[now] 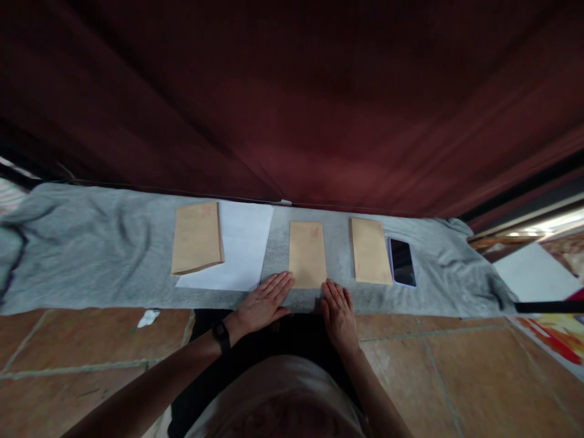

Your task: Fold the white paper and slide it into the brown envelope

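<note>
A single brown envelope (307,252) lies flat on the grey cloth in front of me, with a faint reddish print near its upper right corner. My left hand (267,298) rests at its lower left corner, fingers stretched out flat. At the lower right corner lies my right hand (339,313), its fingers extended and fingertips touching the envelope's edge. Neither hand grips anything. To the left, a stack of brown envelopes (197,237) partly covers white paper (244,240). Another brown envelope pile (370,250) sits to the right.
Grey cloth (123,249) covers the long narrow surface. A phone (402,263) lies beside the right-hand pile. A dark red curtain (292,109) hangs along the far edge. Crumpled white tissue (148,317) is on the tiled floor (91,340). A white board (538,274) is at far right.
</note>
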